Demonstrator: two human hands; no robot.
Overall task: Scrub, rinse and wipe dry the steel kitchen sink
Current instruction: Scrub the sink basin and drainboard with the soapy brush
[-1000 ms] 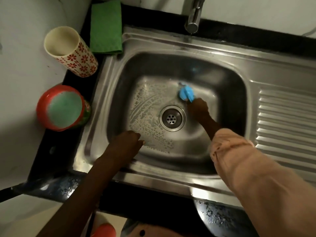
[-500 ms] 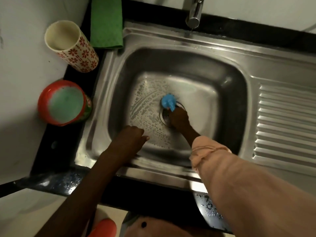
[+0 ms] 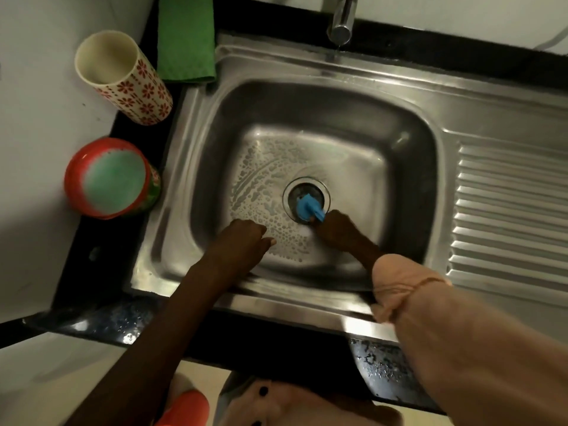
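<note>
The steel sink (image 3: 408,142) fills the middle of the view, its basin floor patchy with soap suds left of the drain (image 3: 295,187). My right hand (image 3: 336,229) grips a small blue scrubber (image 3: 307,207) and presses it onto the drain's near right edge. My left hand (image 3: 246,238) rests with loosely curled fingers on the basin's near wall, holding nothing, just left of the right hand. The tap (image 3: 341,23) hangs over the sink's far rim with a thin drip below it.
A green cloth (image 3: 186,38) lies at the sink's far left corner. A flowered cup (image 3: 123,78) and a red tub of green paste (image 3: 112,178) stand on the black counter (image 3: 101,253) to the left. The ribbed drainboard (image 3: 510,210) lies to the right.
My right hand has carried the blue scrubber from the far side of the drain across it to its near right edge. My left hand stays on the near wall.
</note>
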